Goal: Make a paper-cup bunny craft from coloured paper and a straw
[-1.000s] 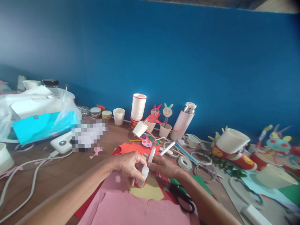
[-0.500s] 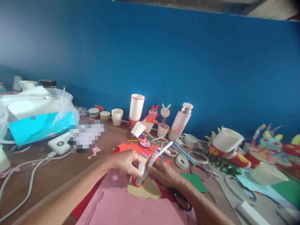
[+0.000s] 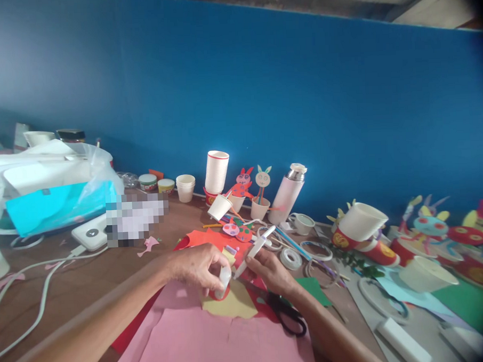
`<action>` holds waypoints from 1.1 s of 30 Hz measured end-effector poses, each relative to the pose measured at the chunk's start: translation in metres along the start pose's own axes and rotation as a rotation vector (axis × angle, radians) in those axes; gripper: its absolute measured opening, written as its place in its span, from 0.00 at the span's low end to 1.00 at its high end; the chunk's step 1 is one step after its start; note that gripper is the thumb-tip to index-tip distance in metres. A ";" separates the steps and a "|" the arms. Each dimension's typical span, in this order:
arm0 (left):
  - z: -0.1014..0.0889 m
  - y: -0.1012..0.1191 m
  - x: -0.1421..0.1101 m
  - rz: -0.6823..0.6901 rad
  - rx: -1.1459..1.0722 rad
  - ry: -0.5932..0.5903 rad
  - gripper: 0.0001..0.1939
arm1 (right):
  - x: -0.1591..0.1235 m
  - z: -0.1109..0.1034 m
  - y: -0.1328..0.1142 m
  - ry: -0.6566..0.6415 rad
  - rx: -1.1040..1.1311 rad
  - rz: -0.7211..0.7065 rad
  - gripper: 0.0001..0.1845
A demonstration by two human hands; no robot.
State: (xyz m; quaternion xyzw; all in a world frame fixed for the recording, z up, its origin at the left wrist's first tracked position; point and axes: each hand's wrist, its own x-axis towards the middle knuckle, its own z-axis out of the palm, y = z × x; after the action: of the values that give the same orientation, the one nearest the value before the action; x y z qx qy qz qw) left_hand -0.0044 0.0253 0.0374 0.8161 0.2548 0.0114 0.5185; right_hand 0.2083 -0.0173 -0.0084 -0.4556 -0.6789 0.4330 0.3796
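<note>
My left hand [image 3: 199,269] pinches a small translucent white piece [image 3: 225,275] between thumb and fingers. Something red-orange shows just beneath it, and its kind is unclear. In my right hand [image 3: 271,270] is a slim white pen [image 3: 255,250], tilted with its lower end close to the translucent piece but apart from it. Under both hands lie a yellow paper piece [image 3: 234,304], red paper [image 3: 257,292] and a large pink sheet [image 3: 208,340]. Black-handled scissors [image 3: 289,315] rest below my right wrist.
Behind my hands stand stacked paper cups [image 3: 217,171], paper rabbit figures [image 3: 263,179] in cups and a pink flask [image 3: 287,197]. A tape roll [image 3: 291,259] lies to the right. On the left are a power bank [image 3: 92,233] with white cables and a plastic bag [image 3: 60,162].
The pen's lower end has come away from the translucent piece, and the gap between my hands is wider. The whole view has shifted slightly.
</note>
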 end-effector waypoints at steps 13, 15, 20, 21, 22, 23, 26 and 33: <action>0.002 -0.003 0.003 0.037 -0.012 0.030 0.05 | -0.005 0.013 -0.002 -0.005 -0.105 -0.072 0.06; 0.002 -0.002 0.003 0.051 -0.022 0.036 0.05 | -0.004 0.015 -0.001 -0.023 -0.111 -0.080 0.07; 0.002 0.002 0.002 0.075 -0.038 0.020 0.04 | -0.005 0.017 -0.002 -0.049 -0.178 -0.133 0.08; 0.002 0.002 0.002 0.079 -0.042 0.015 0.05 | -0.006 0.017 -0.003 -0.046 -0.191 -0.146 0.08; 0.002 0.002 0.002 0.081 -0.047 0.011 0.05 | -0.006 0.017 -0.004 -0.043 -0.203 -0.159 0.08; 0.003 0.002 0.002 0.081 -0.051 0.010 0.05 | -0.007 0.017 -0.004 -0.041 -0.216 -0.173 0.08; 0.003 0.000 0.002 0.054 -0.025 0.029 0.07 | -0.010 0.017 -0.007 -0.047 -0.260 -0.213 0.08; 0.000 0.005 -0.001 0.024 0.065 0.037 0.09 | -0.014 0.018 -0.011 -0.061 -0.329 -0.264 0.07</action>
State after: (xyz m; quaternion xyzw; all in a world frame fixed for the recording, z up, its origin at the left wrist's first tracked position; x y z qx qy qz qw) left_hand -0.0036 0.0229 0.0417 0.8352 0.2548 0.0243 0.4868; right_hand 0.1929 -0.0377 -0.0059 -0.4052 -0.8053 0.2765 0.3328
